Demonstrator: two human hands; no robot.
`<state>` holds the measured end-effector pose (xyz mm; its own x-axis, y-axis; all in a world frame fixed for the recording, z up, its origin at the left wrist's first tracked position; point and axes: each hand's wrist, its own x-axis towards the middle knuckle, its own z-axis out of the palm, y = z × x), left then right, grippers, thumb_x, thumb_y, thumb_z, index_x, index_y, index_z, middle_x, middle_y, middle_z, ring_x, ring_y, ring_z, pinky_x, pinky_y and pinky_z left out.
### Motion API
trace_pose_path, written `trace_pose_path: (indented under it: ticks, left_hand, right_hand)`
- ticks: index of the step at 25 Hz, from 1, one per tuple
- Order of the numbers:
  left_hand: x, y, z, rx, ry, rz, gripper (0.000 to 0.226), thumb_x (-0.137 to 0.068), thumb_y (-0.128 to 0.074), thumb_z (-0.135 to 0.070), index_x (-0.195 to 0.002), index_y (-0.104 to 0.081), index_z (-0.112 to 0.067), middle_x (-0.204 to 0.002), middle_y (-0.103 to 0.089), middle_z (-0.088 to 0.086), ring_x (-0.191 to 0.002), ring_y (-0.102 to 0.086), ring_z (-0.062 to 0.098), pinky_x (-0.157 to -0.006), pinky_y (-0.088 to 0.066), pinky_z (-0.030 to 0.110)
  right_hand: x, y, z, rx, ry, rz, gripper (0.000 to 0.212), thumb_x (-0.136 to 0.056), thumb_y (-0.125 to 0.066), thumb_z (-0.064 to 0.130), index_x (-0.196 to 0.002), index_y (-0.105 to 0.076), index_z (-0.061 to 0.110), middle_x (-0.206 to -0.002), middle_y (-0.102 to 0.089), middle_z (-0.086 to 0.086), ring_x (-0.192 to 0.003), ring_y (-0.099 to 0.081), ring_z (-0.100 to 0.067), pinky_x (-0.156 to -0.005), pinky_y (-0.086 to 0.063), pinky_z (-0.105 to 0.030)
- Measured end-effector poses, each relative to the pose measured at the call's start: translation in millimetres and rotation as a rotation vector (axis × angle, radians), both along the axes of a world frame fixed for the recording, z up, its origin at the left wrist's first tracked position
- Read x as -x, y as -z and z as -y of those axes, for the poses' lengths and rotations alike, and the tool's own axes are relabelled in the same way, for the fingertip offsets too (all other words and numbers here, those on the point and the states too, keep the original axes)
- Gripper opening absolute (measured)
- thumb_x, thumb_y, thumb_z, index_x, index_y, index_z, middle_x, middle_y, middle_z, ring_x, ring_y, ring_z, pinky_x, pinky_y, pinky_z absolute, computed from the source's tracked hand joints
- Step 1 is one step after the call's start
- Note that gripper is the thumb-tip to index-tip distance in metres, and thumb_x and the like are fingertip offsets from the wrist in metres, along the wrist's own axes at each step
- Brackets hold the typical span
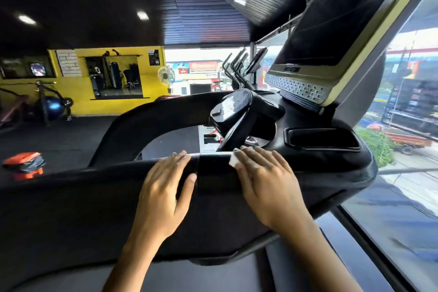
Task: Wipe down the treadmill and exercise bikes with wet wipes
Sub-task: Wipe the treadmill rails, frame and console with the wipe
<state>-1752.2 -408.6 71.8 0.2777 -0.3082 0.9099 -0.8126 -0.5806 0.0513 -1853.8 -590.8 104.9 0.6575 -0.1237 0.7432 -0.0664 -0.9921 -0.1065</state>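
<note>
Pressing wet wipe with flat right hand; flat left hand at nine o'clock. Could slip off bar, unpinched.

Yellow wall with mirror, dark slatted ceiling — street-facing windows, black floor

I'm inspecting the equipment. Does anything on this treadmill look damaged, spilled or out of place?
Nothing stands out. The right hand presses a wipe on the handlebar; the left hand rests beside it.
</note>
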Motion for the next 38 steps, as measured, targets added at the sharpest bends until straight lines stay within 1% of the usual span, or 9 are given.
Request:
trace_pose_path:
  ticks: [4,8,16,22,25,27,30,35,38]
  left_hand:
    - [6,-7,10,0.021,0.026,-0.018,0.05,-0.099,-0.038,-0.038,-0.116,-0.066,0.0,-0.122,-0.065,0.013,-0.115,-0.06,0.027,-0.105,-0.037,0.035]
    - [26,-8,46,-0.032,0.071,0.03,0.045,-0.095,-0.046,-0.033,-0.115,-0.067,0.001,-0.123,-0.064,0.013,-0.116,-0.059,0.026,-0.106,-0.038,0.037]
    - [48,5,94,-0.039,0.058,0.07,0.045,-0.094,-0.047,-0.031,-0.128,-0.059,-0.004,-0.137,-0.054,0.012,-0.129,-0.049,0.026,-0.114,-0.026,0.043]
    - [50,10,100,-0.016,0.032,0.095,0.044,-0.095,-0.047,-0.031,-0.127,-0.06,-0.004,-0.133,-0.058,0.009,-0.126,-0.049,0.023,-0.112,-0.025,0.037]
    - [51,12,103,-0.005,0.009,0.1,0.044,-0.095,-0.045,-0.03,-0.128,-0.059,-0.004,-0.134,-0.057,0.009,-0.126,-0.049,0.024,-0.112,-0.023,0.037]
    - [52,14,105,-0.001,-0.017,0.105,0.044,-0.096,-0.044,-0.03,-0.13,-0.057,-0.005,-0.134,-0.056,0.009,-0.127,-0.048,0.024,-0.113,-0.022,0.037]
    - [51,15,102,-0.019,-0.026,0.113,0.045,-0.097,-0.043,-0.03,-0.131,-0.056,-0.005,-0.136,-0.055,0.01,-0.128,-0.046,0.025,-0.113,-0.022,0.037]
    - [54,17,101,-0.025,-0.016,0.089,0.044,-0.097,-0.044,-0.028,-0.132,-0.055,-0.004,-0.138,-0.053,0.011,-0.13,-0.044,0.025,-0.114,-0.02,0.037]
    - [54,14,95,-0.061,-0.007,0.079,0.045,-0.098,-0.042,-0.029,-0.133,-0.054,-0.004,-0.14,-0.05,0.011,-0.132,-0.042,0.024,-0.115,-0.022,0.038]
  right_hand:
    - [-13,-21,32,-0.099,0.167,-0.103,0.05,-0.096,-0.025,0.031,-0.11,-0.069,0.011,-0.121,-0.065,-0.008,-0.129,-0.046,-0.028,-0.11,-0.028,-0.04]
    - [-19,-10,8,0.064,-0.066,0.104,0.042,-0.089,-0.034,0.024,-0.087,-0.074,0.009,-0.091,-0.074,-0.008,-0.094,-0.068,-0.028,-0.092,-0.05,-0.034]
    - [31,37,108,-0.251,0.267,0.509,0.041,-0.099,-0.035,0.025,-0.121,-0.064,0.006,-0.126,-0.063,-0.01,-0.13,-0.046,-0.034,-0.113,-0.027,-0.045]
    - [27,74,88,0.123,-0.044,0.436,0.04,-0.101,-0.039,0.021,-0.138,-0.048,0.008,-0.146,-0.043,-0.011,-0.14,-0.033,-0.028,-0.113,-0.027,-0.046]
    - [37,83,113,-0.261,0.149,0.594,0.045,-0.103,-0.031,0.021,-0.143,-0.039,0.003,-0.151,-0.032,-0.015,-0.146,-0.016,-0.03,-0.117,-0.014,-0.05]
    - [28,87,93,-0.222,0.112,0.577,0.045,-0.103,-0.031,0.022,-0.145,-0.034,0.006,-0.151,-0.032,-0.013,-0.147,-0.01,-0.027,-0.118,-0.007,-0.047]
    - [18,106,76,0.169,-0.076,0.471,0.045,-0.1,-0.042,0.021,-0.143,-0.038,0.013,-0.151,-0.033,-0.007,-0.145,-0.022,-0.02,-0.118,-0.013,-0.039]
    - [32,83,91,-0.206,0.095,0.558,0.044,-0.103,-0.03,0.021,-0.142,-0.04,0.003,-0.15,-0.034,-0.014,-0.145,-0.019,-0.028,-0.118,-0.01,-0.041]
    - [17,61,51,0.015,-0.16,0.447,0.04,-0.099,-0.044,0.019,-0.133,-0.053,0.001,-0.14,-0.05,-0.016,-0.134,-0.04,-0.033,-0.117,-0.02,-0.042]
